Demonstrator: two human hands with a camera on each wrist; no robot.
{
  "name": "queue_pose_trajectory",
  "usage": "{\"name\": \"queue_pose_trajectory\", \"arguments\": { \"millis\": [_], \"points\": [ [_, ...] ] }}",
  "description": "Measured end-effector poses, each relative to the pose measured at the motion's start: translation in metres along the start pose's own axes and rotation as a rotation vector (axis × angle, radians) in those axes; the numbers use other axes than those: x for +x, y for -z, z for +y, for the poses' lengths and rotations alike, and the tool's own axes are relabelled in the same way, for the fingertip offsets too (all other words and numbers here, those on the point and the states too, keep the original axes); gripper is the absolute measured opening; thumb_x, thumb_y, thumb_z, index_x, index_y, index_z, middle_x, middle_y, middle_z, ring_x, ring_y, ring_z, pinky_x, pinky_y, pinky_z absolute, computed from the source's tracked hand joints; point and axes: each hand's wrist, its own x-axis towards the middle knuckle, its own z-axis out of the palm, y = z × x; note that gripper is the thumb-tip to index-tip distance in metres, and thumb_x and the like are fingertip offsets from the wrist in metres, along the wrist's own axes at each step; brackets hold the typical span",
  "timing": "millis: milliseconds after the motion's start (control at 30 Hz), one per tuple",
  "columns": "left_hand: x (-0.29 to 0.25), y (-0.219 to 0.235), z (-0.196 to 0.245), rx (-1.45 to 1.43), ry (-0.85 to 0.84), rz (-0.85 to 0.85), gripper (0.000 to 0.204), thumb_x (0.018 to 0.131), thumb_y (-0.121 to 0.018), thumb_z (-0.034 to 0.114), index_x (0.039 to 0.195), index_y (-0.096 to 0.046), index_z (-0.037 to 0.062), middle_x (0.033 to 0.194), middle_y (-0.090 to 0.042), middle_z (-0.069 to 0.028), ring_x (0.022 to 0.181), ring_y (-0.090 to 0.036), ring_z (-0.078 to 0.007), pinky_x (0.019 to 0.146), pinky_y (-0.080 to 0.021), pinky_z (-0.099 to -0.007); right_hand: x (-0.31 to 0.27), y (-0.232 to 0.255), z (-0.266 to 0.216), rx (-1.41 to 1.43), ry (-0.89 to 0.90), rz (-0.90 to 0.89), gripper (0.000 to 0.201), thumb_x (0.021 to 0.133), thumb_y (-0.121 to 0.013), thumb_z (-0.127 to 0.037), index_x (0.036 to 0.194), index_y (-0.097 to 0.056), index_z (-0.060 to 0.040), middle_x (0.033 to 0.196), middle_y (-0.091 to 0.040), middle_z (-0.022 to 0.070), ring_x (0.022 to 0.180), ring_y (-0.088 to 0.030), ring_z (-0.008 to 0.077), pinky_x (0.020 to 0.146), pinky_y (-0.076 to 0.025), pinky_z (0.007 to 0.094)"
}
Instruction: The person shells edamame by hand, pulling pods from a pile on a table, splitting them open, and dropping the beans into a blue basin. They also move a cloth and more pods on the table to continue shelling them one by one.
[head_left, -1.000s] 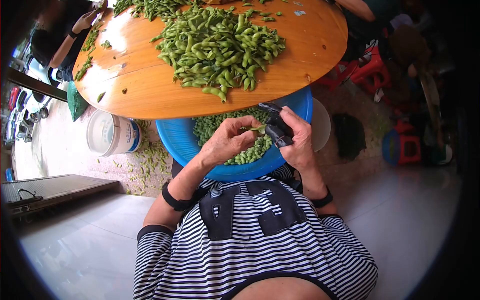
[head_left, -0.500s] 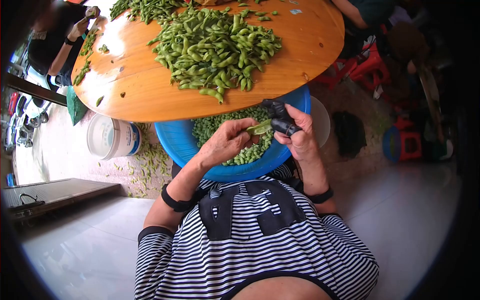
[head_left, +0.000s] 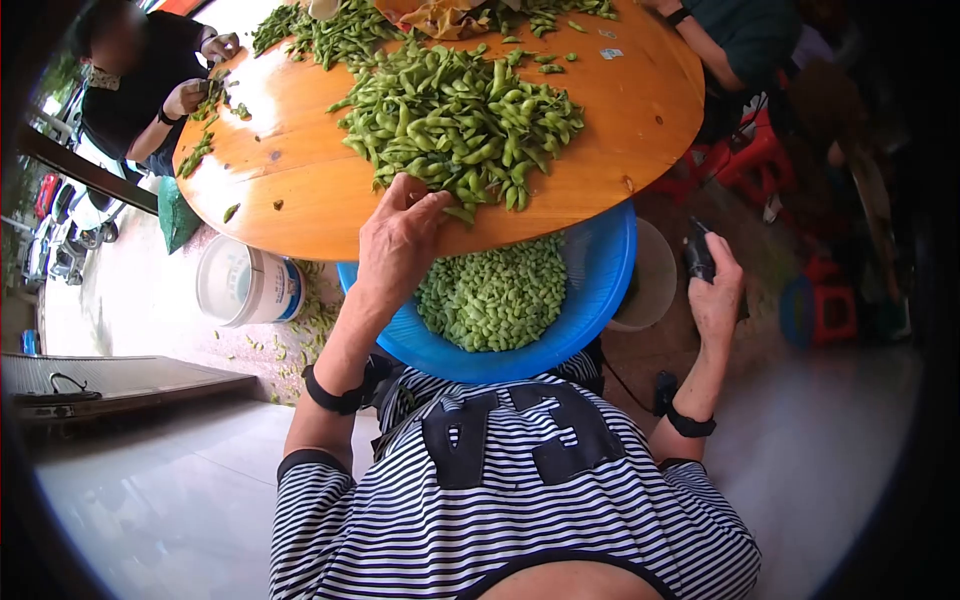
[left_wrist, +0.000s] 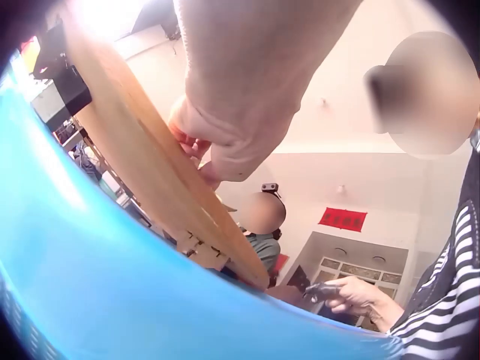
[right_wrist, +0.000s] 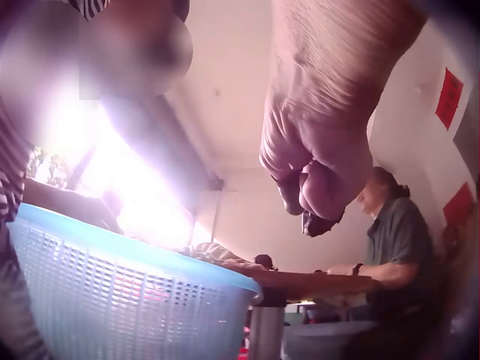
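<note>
My left hand reaches over the near table edge with bent fingers, and thumb and fingertips pinch a green edamame pod at the near side of the pod pile. My right hand hangs off to the right, beyond the blue basin. Black coverings wrap some of its fingers. In the right wrist view the fingers curl loosely downward, and no pod shows in them. The blue basin sits close before my body, partly under the table, with shelled green beans in it.
The wooden table overhangs the basin. A pale bucket stands right of the basin, a white bucket left of it. Red stools are at the right. One person sits at the far left, another at the far right.
My hands have parted from above the basin, where they held a pod between them. The left has moved forward to the pile; the right has swung out right, the pod no longer visible.
</note>
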Motion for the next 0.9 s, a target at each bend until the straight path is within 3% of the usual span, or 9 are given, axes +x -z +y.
{"name": "queue_pose_trajectory", "arguments": {
  "millis": [100,200,233,300,400,700,800,867,900],
  "points": [
    [0.000,-0.005,0.003,-0.050,-0.010,0.183,0.023,0.078,-0.068,0.005,0.101,-0.066,0.0102,0.093,-0.057,-0.0090,0.075,-0.062,-0.0262,0.063,-0.051,-0.0352,-0.004,-0.032,-0.033,0.313,0.019,-0.176,0.029,0.074,-0.048,0.010,0.102,-0.056,0.0076,0.081,-0.057,0.0138,0.071,-0.057,0.0195,0.067,-0.046,0.0286],
    [-0.009,-0.006,0.012,-0.346,0.161,0.149,0.017,0.084,-0.067,0.008,0.102,-0.065,0.0077,0.084,-0.061,-0.0064,0.067,-0.061,-0.0183,0.055,-0.048,-0.0292,-0.008,-0.059,-0.077,0.594,0.073,-0.330,0.031,0.074,-0.045,0.010,0.102,-0.058,0.0065,0.072,-0.054,0.0050,0.062,-0.049,0.0090,0.056,-0.041,0.0238],
    [-0.013,-0.005,0.019,-0.349,0.159,0.147,0.017,0.084,-0.067,0.008,0.102,-0.065,0.0077,0.084,-0.061,-0.0064,0.067,-0.061,-0.0183,0.055,-0.048,-0.0292,-0.010,-0.065,-0.083,0.751,-0.032,-0.433,0.032,0.072,-0.046,0.008,0.102,-0.059,0.0056,0.071,-0.054,0.0036,0.062,-0.047,0.0080,0.056,-0.040,0.0220],
    [-0.018,-0.003,0.037,-1.086,0.583,-0.071,0.015,0.091,-0.062,0.010,0.103,-0.063,0.0004,0.077,-0.064,-0.0050,0.061,-0.057,-0.0103,0.052,-0.045,-0.0217,-0.012,-0.076,-0.094,1.020,-0.162,-0.583,0.034,0.071,-0.046,0.004,0.103,-0.060,0.0048,0.070,-0.051,-0.0001,0.058,-0.044,0.0051,0.052,-0.036,0.0191],
    [-0.020,-0.008,0.050,-1.313,0.621,-0.139,0.015,0.094,-0.060,0.015,0.097,-0.062,0.0000,0.071,-0.060,-0.0013,0.055,-0.053,-0.0064,0.049,-0.041,-0.0196,-0.008,-0.078,-0.102,1.230,-0.302,-0.754,0.034,0.074,-0.043,0.000,0.103,-0.059,0.0061,0.067,-0.048,-0.0017,0.055,-0.041,0.0036,0.048,-0.034,0.0188],
    [-0.025,-0.024,0.061,-1.069,0.513,-0.065,0.009,0.092,-0.062,0.009,0.088,-0.060,0.0009,0.067,-0.055,0.0026,0.059,-0.051,-0.0041,0.054,-0.041,-0.0198,-0.011,-0.082,-0.104,1.494,-0.419,-0.741,0.031,0.082,-0.035,0.005,0.102,-0.058,0.0066,0.063,-0.042,-0.0021,0.051,-0.032,0.0033,0.043,-0.028,0.0182],
    [-0.026,-0.028,0.060,-0.853,0.346,0.067,0.008,0.091,-0.062,0.006,0.088,-0.059,-0.0004,0.069,-0.058,0.0017,0.061,-0.052,-0.0038,0.054,-0.043,-0.0207,-0.013,-0.090,-0.098,1.466,-0.421,-0.749,0.029,0.082,-0.038,0.002,0.103,-0.058,0.0068,0.064,-0.042,-0.0026,0.052,-0.032,0.0030,0.043,-0.028,0.0177],
    [-0.023,-0.022,0.061,-0.476,0.045,0.165,0.006,0.091,-0.061,0.005,0.088,-0.059,0.0001,0.073,-0.060,0.0001,0.059,-0.053,-0.0066,0.053,-0.042,-0.0204,-0.013,-0.093,-0.091,1.435,-0.423,-0.755,0.029,0.083,-0.041,-0.001,0.104,-0.058,0.0069,0.064,-0.041,-0.0030,0.052,-0.032,0.0028,0.043,-0.028,0.0174],
    [-0.025,-0.021,0.059,-0.477,0.045,0.163,0.006,0.091,-0.061,0.005,0.088,-0.059,0.0001,0.073,-0.060,0.0001,0.059,-0.053,-0.0066,0.053,-0.042,-0.0204,-0.014,-0.094,-0.088,1.548,-0.392,-0.765,0.029,0.085,-0.047,-0.008,0.107,-0.058,0.0068,0.067,-0.045,-0.0017,0.052,-0.032,0.0025,0.043,-0.027,0.0170]
  ]
}}
